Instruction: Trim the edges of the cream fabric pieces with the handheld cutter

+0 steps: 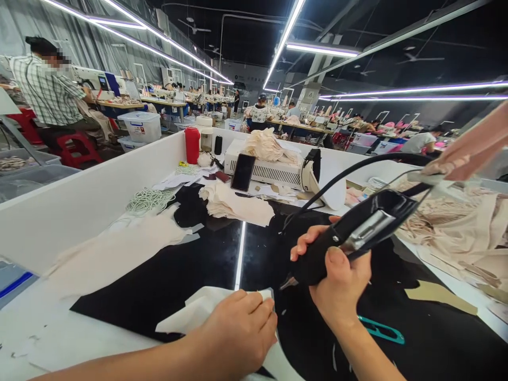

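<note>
Black handheld tool point(349, 235) with a metal plate and a black cord point(357, 169) sits in the right hand point(337, 275), raised above the dark mat point(166, 280) at center-right of the tabletop point(47, 338). Right grip is wrapped tight around the tool's handle, thumb on top, tool tip point(288, 283) pointing down-left. Left hand point(238, 330) lies near, fingers curled and pressed on a white cloth piece point(194, 312); its grip pins the cloth flat against the mat, just left of the tool tip. Teal snips point(381, 330) lie on the mat right of the right wrist. Beige fabric pieces point(234, 203) are stacked farther back, a phone point(243, 172) leaning on a white machine point(270, 169) behind them. Red bottle point(192, 144) stands at far left of that. White cord bundle point(148, 200) lies left. More beige fabric point(456, 222) is heaped at right. Another person's hand point(468, 153) enters from far right, above that heap. Person in a plaid shirt point(47, 92) sits far left.
</note>
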The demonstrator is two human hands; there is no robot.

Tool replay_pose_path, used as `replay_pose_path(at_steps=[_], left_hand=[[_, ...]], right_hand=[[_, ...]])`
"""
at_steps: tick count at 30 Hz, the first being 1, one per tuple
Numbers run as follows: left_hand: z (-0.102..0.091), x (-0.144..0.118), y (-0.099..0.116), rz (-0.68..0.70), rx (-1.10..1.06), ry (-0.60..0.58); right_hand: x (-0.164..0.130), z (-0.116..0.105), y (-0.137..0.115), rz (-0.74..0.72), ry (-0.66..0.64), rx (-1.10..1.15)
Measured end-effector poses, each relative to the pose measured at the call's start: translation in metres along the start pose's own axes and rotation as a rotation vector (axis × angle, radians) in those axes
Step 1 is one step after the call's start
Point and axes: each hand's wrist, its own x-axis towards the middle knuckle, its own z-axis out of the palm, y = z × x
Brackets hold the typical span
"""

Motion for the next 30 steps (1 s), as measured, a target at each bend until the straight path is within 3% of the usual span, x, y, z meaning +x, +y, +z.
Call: replay_pose_path(at_steps=[12,30], left_hand=[[-0.006,0.003,0.001,-0.034,-0.023,0.146],[-0.009,-0.005,-0.006,0.014,-0.107,0.083]], right_hand=[[0.000,0.015,0.004,0.067,0.036,0.087],[-0.008,0.015,0.007,0.043,-0.024,0.098]])
